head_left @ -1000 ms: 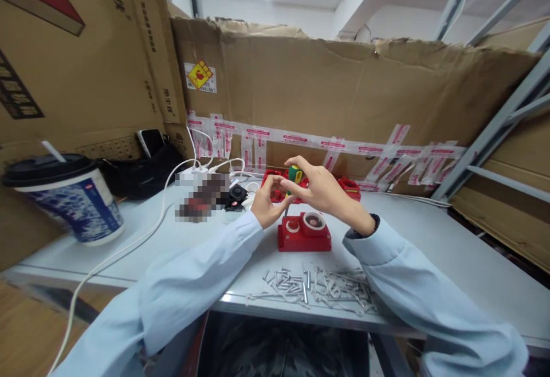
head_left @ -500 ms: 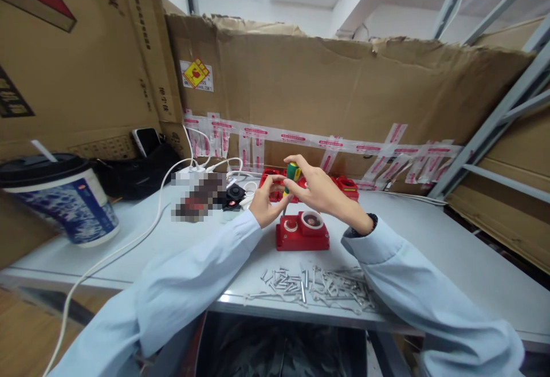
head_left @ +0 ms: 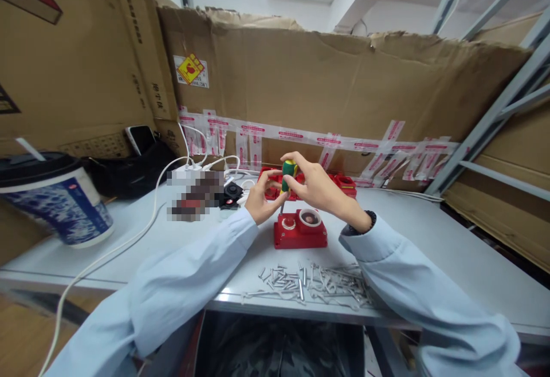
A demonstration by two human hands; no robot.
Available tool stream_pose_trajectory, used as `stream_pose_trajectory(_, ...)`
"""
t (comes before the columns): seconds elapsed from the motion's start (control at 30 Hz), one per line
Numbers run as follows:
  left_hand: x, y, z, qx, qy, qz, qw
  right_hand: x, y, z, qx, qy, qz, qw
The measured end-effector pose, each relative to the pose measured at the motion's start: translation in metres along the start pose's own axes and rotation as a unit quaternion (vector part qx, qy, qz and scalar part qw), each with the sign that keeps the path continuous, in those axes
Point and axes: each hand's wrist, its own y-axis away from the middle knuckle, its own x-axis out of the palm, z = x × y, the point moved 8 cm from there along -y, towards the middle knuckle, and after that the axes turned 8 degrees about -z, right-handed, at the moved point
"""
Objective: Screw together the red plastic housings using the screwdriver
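Note:
My right hand (head_left: 318, 189) is closed around the green and yellow handle of a screwdriver (head_left: 287, 169), held upright with its shaft pointing down at a red box-shaped part (head_left: 299, 230) on the white table (head_left: 429, 251). My left hand (head_left: 260, 200) pinches the screwdriver just below the handle with thumb and fingers. The red part has a round opening on top and lies directly under both hands.
A pile of several metal screws (head_left: 313, 285) lies near the table's front edge. More red parts (head_left: 346, 184) sit behind the hands against a taped cardboard wall (head_left: 344, 96). At the left stand a large lidded cup (head_left: 55, 199), a black bag (head_left: 129, 173), a phone (head_left: 140, 139) and white cables (head_left: 129, 239).
Both hands have stayed together on the screwdriver over the red part; the fingers have shifted slightly on the handle. The view has drifted a little.

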Motion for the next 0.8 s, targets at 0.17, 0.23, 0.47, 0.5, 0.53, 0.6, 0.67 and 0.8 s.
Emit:
stream_pose_trajectory(0.17, 0.001, 0.002, 0.002, -0.004, -0.023, 0.002, 1.0, -0.003, -0.003, 0.0, 0.024, 0.09, -0.029, 0.995)
stream_pose_trajectory(0.23, 0.001, 0.002, 0.003, -0.008, -0.023, -0.002, 1.0, -0.003, -0.004, 0.0, 0.036, 0.144, -0.043, 0.988)
stream_pose_trajectory(0.47, 0.001, 0.002, 0.006, -0.028, -0.024, -0.005, 0.999, 0.002, -0.002, 0.004, -0.012, -0.03, 0.047, 0.998)
stream_pose_trajectory(0.5, 0.002, 0.002, 0.007, -0.034, -0.02, 0.006, 0.999, 0.003, -0.001, 0.005, -0.022, -0.064, 0.069, 0.995)
stream_pose_trajectory(0.53, 0.005, 0.004, 0.008, -0.039, -0.019, 0.029, 0.999, 0.003, -0.001, 0.005, -0.027, -0.083, 0.084, 0.993)
stream_pose_trajectory(0.6, 0.013, 0.01, 0.01, -0.044, -0.028, 0.096, 0.994, 0.001, -0.003, 0.003, -0.029, -0.092, 0.095, 0.991)
stream_pose_trajectory(0.67, 0.022, 0.018, 0.014, -0.053, -0.043, 0.172, 0.983, -0.001, -0.005, 0.002, -0.035, -0.085, 0.094, 0.991)
stream_pose_trajectory(0.8, 0.033, 0.034, 0.026, -0.09, -0.054, 0.274, 0.956, -0.001, -0.01, 0.001, -0.034, -0.051, 0.084, 0.995)
